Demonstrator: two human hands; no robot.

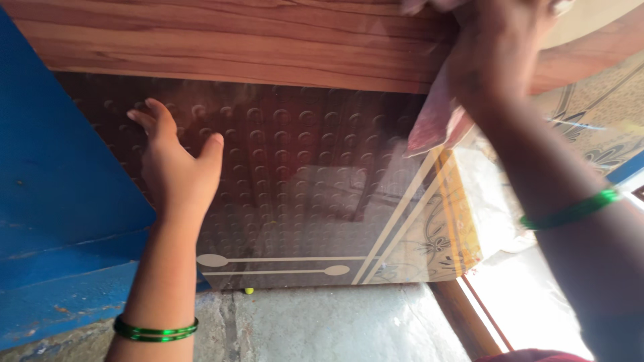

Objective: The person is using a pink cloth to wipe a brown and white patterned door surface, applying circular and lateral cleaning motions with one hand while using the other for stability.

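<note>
Head view: the left hand point(176, 163) lies flat w/ fingers spread apart, palm pressed on the glossy dark-brown cabinet panel embossed with rows of round dimples point(302, 181), clamped on nothing. The right hand point(493, 57) is up at the panel's top right corner, by the reddish wood-grain top board point(235, 40); its grip looks pinched together on a thin clear plastic film point(436, 124) lifting off the surface, though the fingertips are partly cut off by the frame edge. Green bangles point(154, 331) on both wrists. Blue wall point(54, 188) to the left, grey stone floor point(322, 325) below.

Handling, as a judgement: the film is prob. very light, limp, tear-prone, best held at the loose corner. The panel is stiff, slick, heavy; flat palm bracing suits it.
</note>
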